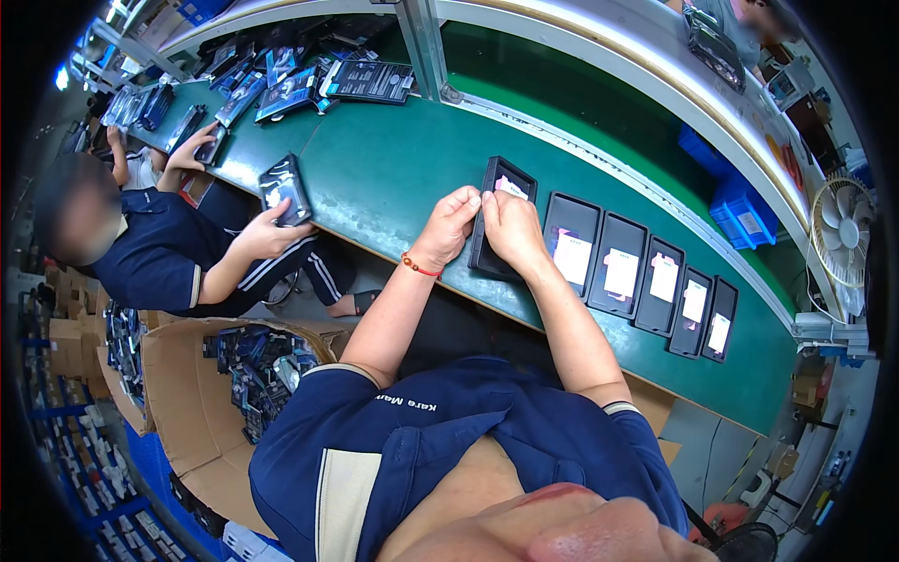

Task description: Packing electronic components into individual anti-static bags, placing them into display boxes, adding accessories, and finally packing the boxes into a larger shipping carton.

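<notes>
A black rectangular tray [494,255] with a lit phone screen [510,184] in it lies on the green bench, its lower part behind my right hand. My left hand [451,225] is closed in a pinch at the tray's left edge. Over the tray, my right hand [512,228] is closed too, its thumb and fingertips meeting those of the left. What the fingertips pinch, if anything, is too small to make out. To the right, several similar black trays with lit phones stand in a row, the nearest tray [571,245] beside my right hand.
At the left, a seated co-worker holds a dark package [284,190] over the green bench [375,159]. Packaged goods [286,92] are piled at the far left. Below stands an open cardboard box [192,393] of dark packages. Blue bins [744,211] and a fan [843,220] are at right.
</notes>
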Motion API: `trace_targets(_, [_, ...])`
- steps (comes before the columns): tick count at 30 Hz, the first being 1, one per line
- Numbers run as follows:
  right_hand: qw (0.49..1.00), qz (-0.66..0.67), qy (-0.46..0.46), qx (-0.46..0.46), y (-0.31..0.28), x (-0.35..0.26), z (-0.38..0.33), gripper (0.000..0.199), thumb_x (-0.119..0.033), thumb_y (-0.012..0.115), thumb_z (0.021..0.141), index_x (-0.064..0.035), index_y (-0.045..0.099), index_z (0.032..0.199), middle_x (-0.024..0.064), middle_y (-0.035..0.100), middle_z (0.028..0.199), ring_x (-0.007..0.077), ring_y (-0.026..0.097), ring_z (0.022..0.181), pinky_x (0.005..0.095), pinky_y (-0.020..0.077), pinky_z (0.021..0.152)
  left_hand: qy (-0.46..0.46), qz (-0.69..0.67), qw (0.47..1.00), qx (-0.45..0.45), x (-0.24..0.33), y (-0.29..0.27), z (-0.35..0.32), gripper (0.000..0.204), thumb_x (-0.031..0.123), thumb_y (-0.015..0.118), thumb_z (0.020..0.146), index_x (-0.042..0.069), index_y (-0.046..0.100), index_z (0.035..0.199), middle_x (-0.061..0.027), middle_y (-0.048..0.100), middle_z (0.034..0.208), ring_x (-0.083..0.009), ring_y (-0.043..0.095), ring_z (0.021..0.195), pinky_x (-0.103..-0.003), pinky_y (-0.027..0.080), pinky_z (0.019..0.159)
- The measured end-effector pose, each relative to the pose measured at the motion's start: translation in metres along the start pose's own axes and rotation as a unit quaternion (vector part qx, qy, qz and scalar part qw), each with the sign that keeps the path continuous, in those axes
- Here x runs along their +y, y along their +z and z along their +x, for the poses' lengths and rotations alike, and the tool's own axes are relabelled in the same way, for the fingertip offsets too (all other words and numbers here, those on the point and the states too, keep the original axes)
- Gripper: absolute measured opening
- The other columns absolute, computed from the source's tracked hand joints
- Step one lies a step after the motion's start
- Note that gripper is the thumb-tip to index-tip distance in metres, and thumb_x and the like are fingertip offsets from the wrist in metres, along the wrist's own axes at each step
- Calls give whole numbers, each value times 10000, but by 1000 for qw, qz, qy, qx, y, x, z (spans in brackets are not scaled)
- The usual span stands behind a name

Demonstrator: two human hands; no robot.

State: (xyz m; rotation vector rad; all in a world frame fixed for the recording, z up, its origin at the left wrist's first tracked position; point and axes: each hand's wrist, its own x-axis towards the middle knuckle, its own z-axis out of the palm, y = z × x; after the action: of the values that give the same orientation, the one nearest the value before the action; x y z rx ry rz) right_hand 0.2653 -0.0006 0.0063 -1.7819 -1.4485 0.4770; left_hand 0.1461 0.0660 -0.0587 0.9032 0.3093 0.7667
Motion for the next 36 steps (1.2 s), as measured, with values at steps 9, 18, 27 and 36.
trace_targets(9, [999, 22, -4, 23, 5, -2, -3, 328, -196, 468, 926, 49, 584, 741, 272, 586, 692, 447, 590, 684, 493, 459, 635, -8, -7, 1000, 4, 5, 2, -5, 116, 157, 508, 967, 65, 547, 909, 26, 554, 871, -48, 503, 824, -210, 418, 770])
trace_targets(18, [1000, 6, -3, -20, -24, -8, 4, 332, -219, 474, 917, 40, 587, 741, 268, 589, 700, 448, 591, 703, 509, 452, 640, -30, -23, 996, 84, 38, -20, -22, 147, 192, 491, 975, 92, 512, 869, 6, 573, 829, -84, 572, 757, -250, 508, 682])
trace_targets(27, [989, -140, 15, -42, -2, -22, 3, 497, -433, 551, 876, 21, 589, 679, 249, 616, 688, 430, 622, 713, 492, 484, 667, -81, 90, 986, 114, 53, -38, -44, 155, 267, 515, 956, 147, 559, 868, 53, 583, 852, -69, 562, 787, -283, 485, 685])
trace_targets(36, [996, -67, -29, -42, 52, -31, 16, 407, -288, 451, 929, 40, 582, 726, 270, 602, 726, 444, 602, 736, 494, 460, 668, -17, -31, 988, 151, 21, -26, -36, 176, 211, 490, 973, 82, 570, 884, 25, 570, 838, -68, 516, 776, -243, 438, 706])
